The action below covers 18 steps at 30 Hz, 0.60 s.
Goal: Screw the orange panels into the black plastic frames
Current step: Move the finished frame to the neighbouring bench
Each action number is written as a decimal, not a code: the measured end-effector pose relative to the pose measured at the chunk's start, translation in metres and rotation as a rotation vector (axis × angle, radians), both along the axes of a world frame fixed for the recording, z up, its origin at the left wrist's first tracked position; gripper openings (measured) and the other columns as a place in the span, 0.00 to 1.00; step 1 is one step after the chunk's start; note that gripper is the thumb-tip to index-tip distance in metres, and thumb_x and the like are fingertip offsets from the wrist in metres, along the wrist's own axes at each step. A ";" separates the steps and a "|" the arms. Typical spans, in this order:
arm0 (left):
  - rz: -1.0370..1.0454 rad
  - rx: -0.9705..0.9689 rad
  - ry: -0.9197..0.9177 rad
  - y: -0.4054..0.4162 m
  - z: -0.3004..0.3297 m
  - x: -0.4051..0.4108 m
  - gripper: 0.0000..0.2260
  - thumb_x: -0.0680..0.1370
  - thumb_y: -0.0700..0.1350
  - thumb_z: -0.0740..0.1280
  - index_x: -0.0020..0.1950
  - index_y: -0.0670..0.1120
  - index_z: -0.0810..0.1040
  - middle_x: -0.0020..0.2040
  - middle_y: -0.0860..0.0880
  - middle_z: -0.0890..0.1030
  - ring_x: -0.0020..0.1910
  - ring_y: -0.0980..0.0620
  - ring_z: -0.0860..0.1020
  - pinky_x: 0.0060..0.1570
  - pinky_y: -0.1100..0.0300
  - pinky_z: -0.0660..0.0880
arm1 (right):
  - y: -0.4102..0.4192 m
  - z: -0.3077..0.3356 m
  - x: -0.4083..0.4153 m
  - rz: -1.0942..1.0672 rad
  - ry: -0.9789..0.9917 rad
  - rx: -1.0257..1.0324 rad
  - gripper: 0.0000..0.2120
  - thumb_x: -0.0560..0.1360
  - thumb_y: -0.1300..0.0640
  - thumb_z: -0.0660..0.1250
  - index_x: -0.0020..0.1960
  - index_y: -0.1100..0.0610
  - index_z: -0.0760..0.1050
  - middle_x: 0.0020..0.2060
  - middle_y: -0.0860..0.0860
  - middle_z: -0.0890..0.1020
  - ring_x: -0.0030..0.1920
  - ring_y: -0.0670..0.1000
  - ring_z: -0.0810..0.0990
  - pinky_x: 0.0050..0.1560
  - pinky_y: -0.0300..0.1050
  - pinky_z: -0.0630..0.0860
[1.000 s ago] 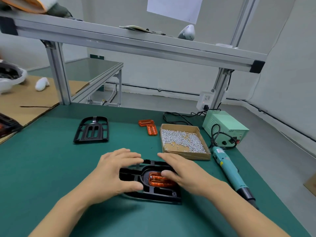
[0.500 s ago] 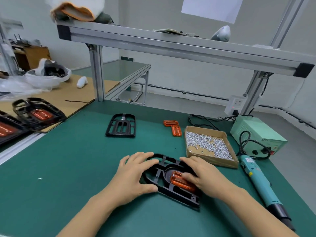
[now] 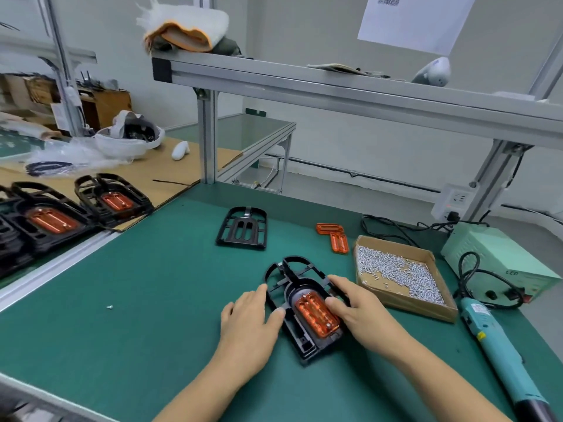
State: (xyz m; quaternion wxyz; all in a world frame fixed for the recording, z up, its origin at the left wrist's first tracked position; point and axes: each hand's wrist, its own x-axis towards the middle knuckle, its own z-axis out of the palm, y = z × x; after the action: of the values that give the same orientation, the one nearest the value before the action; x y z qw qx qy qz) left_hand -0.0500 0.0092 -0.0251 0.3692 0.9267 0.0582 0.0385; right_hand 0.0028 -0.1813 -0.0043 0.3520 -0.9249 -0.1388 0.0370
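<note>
Head view, lower centre: I logged the black frame [image 3: 300, 303] between both hands, long axis slanting lower right; left hand [image 3: 251, 322] fingers flat, right hand [image 3: 359, 315] fingers curled round the frame's edge beside the orange panel [image 3: 316, 313].

- tabletop [image 3: 137, 300]: dark green
- black plastic frame [image 3: 275, 277] on it, ribbed translucent orange panel [image 3: 316, 310] inside
- loose orange panels [image 3: 333, 236] beyond the frame
- brown cardboard tray [image 3: 423, 306], silver screws [image 3: 393, 274]
- screwdriver [image 3: 499, 357]: teal, black tip
- power box [image 3: 490, 254]: pale mint
</note>
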 end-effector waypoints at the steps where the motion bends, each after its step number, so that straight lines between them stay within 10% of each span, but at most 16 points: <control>1: 0.014 -0.094 0.025 -0.002 0.002 -0.001 0.25 0.82 0.53 0.54 0.78 0.49 0.52 0.75 0.53 0.61 0.75 0.53 0.53 0.73 0.56 0.45 | 0.005 0.000 0.002 -0.014 -0.003 0.035 0.21 0.81 0.56 0.61 0.74 0.54 0.65 0.64 0.47 0.73 0.60 0.43 0.69 0.59 0.33 0.63; 8: 0.099 -0.612 -0.087 -0.002 0.010 0.009 0.39 0.77 0.53 0.66 0.78 0.53 0.42 0.78 0.59 0.46 0.75 0.61 0.49 0.73 0.59 0.50 | 0.049 0.000 0.010 -0.047 0.005 0.280 0.14 0.81 0.62 0.61 0.66 0.57 0.71 0.55 0.47 0.79 0.55 0.42 0.79 0.51 0.27 0.71; 12: 0.216 -0.650 -0.213 0.011 0.015 0.023 0.41 0.76 0.44 0.69 0.78 0.51 0.43 0.78 0.57 0.48 0.75 0.60 0.50 0.74 0.57 0.53 | 0.083 0.004 0.017 -0.022 0.007 0.353 0.17 0.82 0.62 0.59 0.70 0.57 0.68 0.51 0.45 0.78 0.41 0.27 0.75 0.40 0.20 0.68; 18: 0.405 -0.538 -0.290 0.057 0.023 0.036 0.36 0.78 0.38 0.65 0.78 0.50 0.47 0.78 0.55 0.51 0.75 0.57 0.53 0.70 0.62 0.52 | 0.140 0.017 0.028 0.066 -0.015 0.352 0.20 0.82 0.61 0.58 0.73 0.59 0.64 0.48 0.47 0.78 0.43 0.41 0.76 0.38 0.20 0.66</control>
State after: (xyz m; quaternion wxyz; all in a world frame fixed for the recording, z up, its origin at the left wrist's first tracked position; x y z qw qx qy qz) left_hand -0.0142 0.0657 -0.0018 0.5892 0.7509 0.1955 0.2252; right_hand 0.0306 -0.0411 0.0129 0.5062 -0.8441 -0.1760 0.0167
